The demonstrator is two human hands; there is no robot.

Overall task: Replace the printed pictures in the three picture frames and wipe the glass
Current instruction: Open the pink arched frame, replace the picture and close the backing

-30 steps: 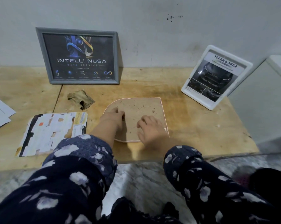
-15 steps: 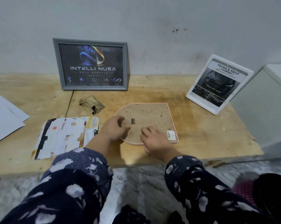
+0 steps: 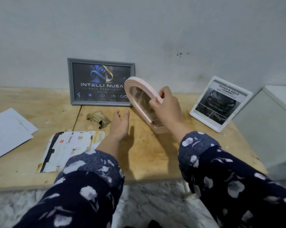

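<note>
The main risk, as I judge it, sits with the pink arched frame (image 3: 143, 104): it is stood on its flat end on the wooden table (image 3: 155, 153), tilted, and only one hand has it, by the upper rim. If that pinch slips, the frame could tip and fall flat onto the boards, and its glass (through which the table seems to show) could crack or drop out. It also stands just in front of the grey frame (image 3: 101, 81) that leans on the wall, so a swing could knock that one down too. Going left to right, loose white sheets (image 3: 9, 130) lie at the table's left edge, and a printed picture (image 3: 68, 148) lies flat near the front edge, just beside the left forearm; a careless sweep of that sleeve could push it off. A crumpled cloth (image 3: 98, 119) lies beyond it, close to the fingertips, handy for the wiping.

The left hand (image 3: 120, 124) is spread open and flat, fingers straight and pointing toward the wall, holding nothing; whether it rests on the table or hovers just above I cannot tell. The right hand (image 3: 166, 106) grips the pink frame's right rim, thumb on the near face and fingers curled behind it. Well to the right, the white frame (image 3: 220, 104) leans untouched.
</note>
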